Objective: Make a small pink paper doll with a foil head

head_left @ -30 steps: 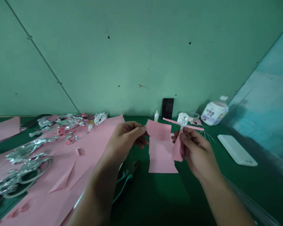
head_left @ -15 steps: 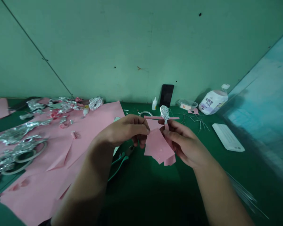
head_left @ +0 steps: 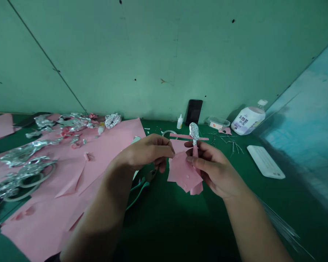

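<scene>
A small figure with a crumpled foil head [head_left: 194, 131] and thin pink arms [head_left: 180, 136] stands upright in my right hand [head_left: 211, 165], whose thumb and fingers close round its pink body. Below the arms hangs a pink paper piece [head_left: 184, 173] with ragged lower edges. My left hand [head_left: 153, 151] pinches the upper left edge of this paper; its fingertips are partly hidden. Pliers with green handles [head_left: 140, 185] lie under my left wrist.
Large pink sheets [head_left: 98, 160] with foil scraps [head_left: 24, 149] cover the left side. Behind my hands are a glue bottle [head_left: 179, 121], a phone [head_left: 194, 112] and a plastic box [head_left: 218, 123]. At right lie a large bottle [head_left: 248, 119], a white packet [head_left: 265, 162] and wires [head_left: 281, 218].
The foil head and pink body have shifted slightly right and now show more upright between my fingers. My right thumb has moved a little left over the paper. The view has shifted slightly.
</scene>
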